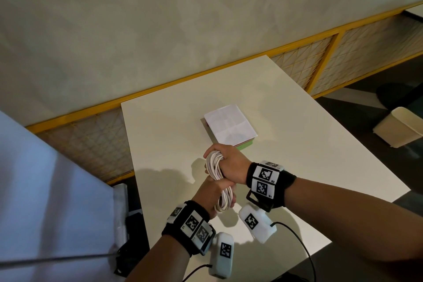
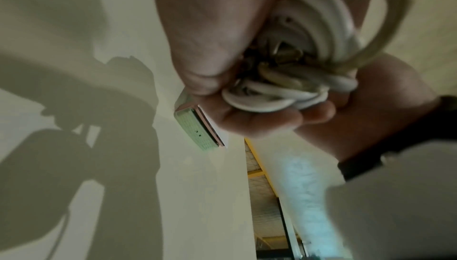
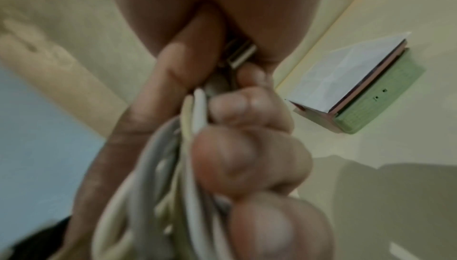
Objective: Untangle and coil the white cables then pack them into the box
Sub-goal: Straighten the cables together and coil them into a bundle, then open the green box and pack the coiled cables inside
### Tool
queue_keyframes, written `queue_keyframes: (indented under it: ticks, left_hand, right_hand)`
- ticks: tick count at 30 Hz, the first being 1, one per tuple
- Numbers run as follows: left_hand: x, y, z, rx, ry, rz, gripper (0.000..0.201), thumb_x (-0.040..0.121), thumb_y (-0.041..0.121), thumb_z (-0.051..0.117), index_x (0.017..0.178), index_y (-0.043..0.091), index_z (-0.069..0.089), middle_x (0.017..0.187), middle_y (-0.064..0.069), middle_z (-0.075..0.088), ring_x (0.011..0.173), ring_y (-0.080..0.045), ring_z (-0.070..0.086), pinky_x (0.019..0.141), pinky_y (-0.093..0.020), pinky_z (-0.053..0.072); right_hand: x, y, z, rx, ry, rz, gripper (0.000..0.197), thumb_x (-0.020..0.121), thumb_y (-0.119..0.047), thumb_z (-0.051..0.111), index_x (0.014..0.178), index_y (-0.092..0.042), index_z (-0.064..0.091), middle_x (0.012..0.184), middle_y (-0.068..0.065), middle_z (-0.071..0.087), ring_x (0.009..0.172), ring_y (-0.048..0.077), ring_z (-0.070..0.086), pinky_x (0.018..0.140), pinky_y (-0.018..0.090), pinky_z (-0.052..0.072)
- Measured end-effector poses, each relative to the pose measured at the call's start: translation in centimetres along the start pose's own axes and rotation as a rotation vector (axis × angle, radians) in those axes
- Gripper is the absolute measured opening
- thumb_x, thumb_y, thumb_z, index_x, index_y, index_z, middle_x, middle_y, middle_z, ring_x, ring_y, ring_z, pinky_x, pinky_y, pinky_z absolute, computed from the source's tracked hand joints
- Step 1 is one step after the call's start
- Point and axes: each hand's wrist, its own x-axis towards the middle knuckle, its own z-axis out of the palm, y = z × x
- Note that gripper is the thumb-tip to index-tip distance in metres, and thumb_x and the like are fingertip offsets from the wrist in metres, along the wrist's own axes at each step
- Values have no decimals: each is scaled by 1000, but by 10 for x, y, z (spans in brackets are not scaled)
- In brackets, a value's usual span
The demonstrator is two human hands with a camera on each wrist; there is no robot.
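A bundle of coiled white cables (image 1: 219, 181) is held above the white table (image 1: 297, 144), near its front. My right hand (image 1: 229, 165) grips the bundle's upper half, fingers curled round the strands (image 3: 197, 111). My left hand (image 1: 215, 192) grips the lower half, and the loops (image 2: 284, 92) show in its palm. A metal plug end (image 3: 241, 55) peeks out between the right hand's fingers. The box (image 1: 231, 127) lies just beyond the hands, pale green with a pink layer and a white sheet on top; it also shows as the box (image 3: 358, 88) and the box (image 2: 197, 127).
A yellow-framed mesh railing (image 1: 320, 52) runs along the table's far side under a pale wall. A cream bin (image 1: 398, 127) stands on the dark floor at right. A pale sheet-covered surface (image 1: 45, 190) fills the left. Black leads (image 1: 297, 240) trail from the wrist cameras.
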Motion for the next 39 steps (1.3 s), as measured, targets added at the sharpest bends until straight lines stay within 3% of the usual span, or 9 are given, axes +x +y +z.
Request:
queue_keyframes:
  ticks: [7, 11, 16, 19, 22, 24, 26, 31, 39]
  left_hand:
    - [7, -2, -1, -107, -7, -26, 12, 62, 15, 61, 53, 8, 56, 47, -6, 49, 39, -19, 48, 45, -24, 37]
    - [7, -2, 2, -206, -18, -63, 9, 67, 12, 55, 61, 9, 49, 49, -1, 46, 38, -16, 48, 44, -26, 37]
    - [7, -3, 5, -184, 12, -67, 8, 68, 16, 57, 64, 9, 56, 54, -4, 47, 40, -17, 47, 48, -28, 34]
    - [9, -5, 4, -51, 36, -69, 19, 73, 13, 57, 62, 8, 71, 50, -10, 53, 43, -21, 46, 50, -29, 32]
    - [12, -7, 0, -103, 60, -50, 9, 74, 9, 61, 80, 5, 66, 61, -11, 62, 40, -19, 47, 43, -24, 36]
    - [18, -9, -9, -167, 125, -63, 7, 81, 6, 59, 87, 2, 60, 60, -8, 61, 36, -18, 47, 39, -20, 35]
    - [26, -11, -22, -190, 209, -91, 6, 86, 6, 58, 88, 1, 60, 58, -6, 58, 36, -18, 47, 39, -19, 32]
    - [53, -12, -43, 30, 410, -128, 19, 79, 10, 70, 62, 4, 62, 57, -12, 59, 44, -21, 56, 47, -23, 38]
    - [105, 6, -47, 385, 645, -96, 30, 70, 29, 74, 68, 0, 68, 62, -11, 68, 57, -26, 63, 54, -25, 48]
  right_hand:
    - [2, -7, -5, -43, -33, 24, 48, 74, 7, 33, 95, -29, 57, 105, 9, 64, 97, 23, 61, 82, 36, 54]
    - [4, -3, -4, 15, -25, 40, 50, 75, 6, 36, 81, -39, 59, 102, 11, 68, 96, 27, 65, 85, 44, 55]
    - [5, 1, -7, 102, -39, 87, 45, 76, 7, 35, 82, -29, 61, 93, 12, 69, 93, 33, 68, 82, 51, 56]
    - [3, 1, -13, 29, -88, 63, 43, 78, 6, 37, 93, -28, 59, 87, 2, 70, 83, 23, 69, 72, 37, 58]
    - [2, 6, -23, -51, -195, 49, 42, 81, 4, 47, 117, -19, 50, 79, -11, 63, 67, 2, 61, 59, 14, 46]
    - [4, 20, -31, 5, -217, 68, 51, 80, 2, 55, 126, -17, 44, 99, 8, 60, 80, 11, 60, 70, 18, 49]
    - [11, 42, -40, -16, -141, 91, 46, 82, -1, 58, 125, -13, 47, 111, 9, 56, 92, 22, 57, 85, 29, 46]
    - [30, 101, -61, -662, -27, 305, 49, 87, -21, 48, 135, -17, 38, 135, 8, 46, 117, 29, 52, 96, 36, 43]
    - [52, 135, -59, -871, -58, 266, 76, 83, -16, 42, 147, -31, 4, 135, 8, 42, 113, 32, 52, 94, 44, 41]
